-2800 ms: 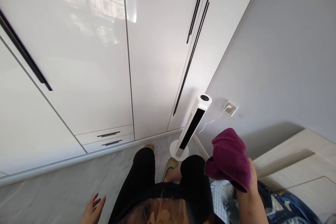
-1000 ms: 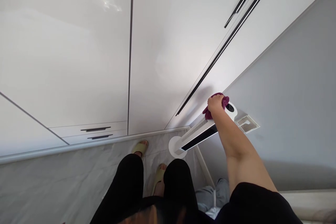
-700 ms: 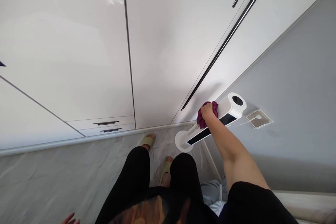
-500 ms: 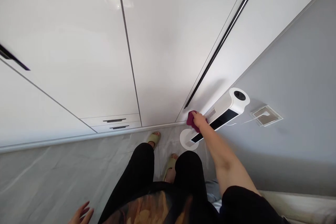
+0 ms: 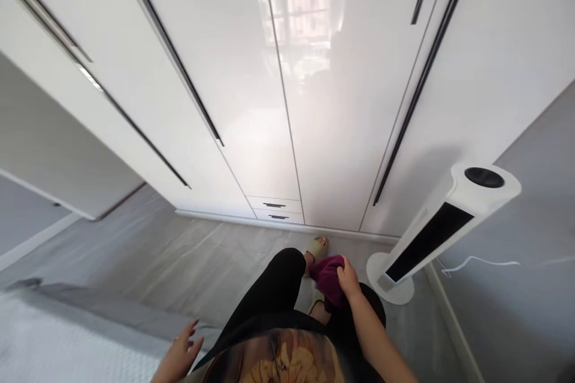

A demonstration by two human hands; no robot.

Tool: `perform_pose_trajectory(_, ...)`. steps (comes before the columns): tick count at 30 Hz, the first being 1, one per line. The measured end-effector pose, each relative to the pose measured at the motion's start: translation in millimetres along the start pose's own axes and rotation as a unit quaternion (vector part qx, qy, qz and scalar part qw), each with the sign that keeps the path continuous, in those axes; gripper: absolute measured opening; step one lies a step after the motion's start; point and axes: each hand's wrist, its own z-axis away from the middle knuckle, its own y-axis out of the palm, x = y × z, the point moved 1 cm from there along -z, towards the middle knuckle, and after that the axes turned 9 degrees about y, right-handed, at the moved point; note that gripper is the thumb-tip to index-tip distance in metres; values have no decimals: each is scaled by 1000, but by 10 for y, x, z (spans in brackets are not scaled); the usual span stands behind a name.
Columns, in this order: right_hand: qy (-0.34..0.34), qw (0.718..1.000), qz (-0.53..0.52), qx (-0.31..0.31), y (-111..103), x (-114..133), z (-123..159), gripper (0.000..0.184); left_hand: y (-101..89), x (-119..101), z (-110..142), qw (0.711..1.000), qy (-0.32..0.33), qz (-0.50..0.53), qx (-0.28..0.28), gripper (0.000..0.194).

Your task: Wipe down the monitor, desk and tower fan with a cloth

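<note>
A crumpled purple cloth [image 5: 329,280] hangs from my right hand [image 5: 348,278], whose fingers are closed on its edge, in front of my right knee. My left hand [image 5: 179,349] is low at the left with its fingers apart and nothing in them. Ahead stands a tall glossy white wardrobe [image 5: 251,155] with long black handles and two small drawers [image 5: 277,209] at its foot. To the right of my right hand, apart from it, a white tower fan [image 5: 431,239] with a dark front panel stands upright on a round base.
Grey marbled floor [image 5: 179,257] runs along the wardrobe. A bed [image 5: 67,335] with a pale cover lies at the lower left. A white cord [image 5: 480,260] trails by the grey wall at the right. My slippered feet [image 5: 318,246] are close to the wardrobe's base.
My right hand has drawn the cloth back from the wardrobe's foot beside the fan to near my knees. The view has swung left and back, bringing in the bed. My left hand stays open.
</note>
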Motion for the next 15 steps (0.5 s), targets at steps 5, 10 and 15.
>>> perform_pose_trajectory(5, 12, 1000, 24, -8, -169, -187, -141, 58, -211, -25, 285, 986, -12, 132, -104, 48)
perform_pose_trajectory(10, 19, 999, 23, -28, -322, -364, -132, 57, -482, -525, 114, 990, 38, 74, -118, 61)
perform_pose_trajectory(15, 10, 1000, 6, -23, -100, -237, -138, 58, -448, -622, -227, 980, 164, -19, -113, 56)
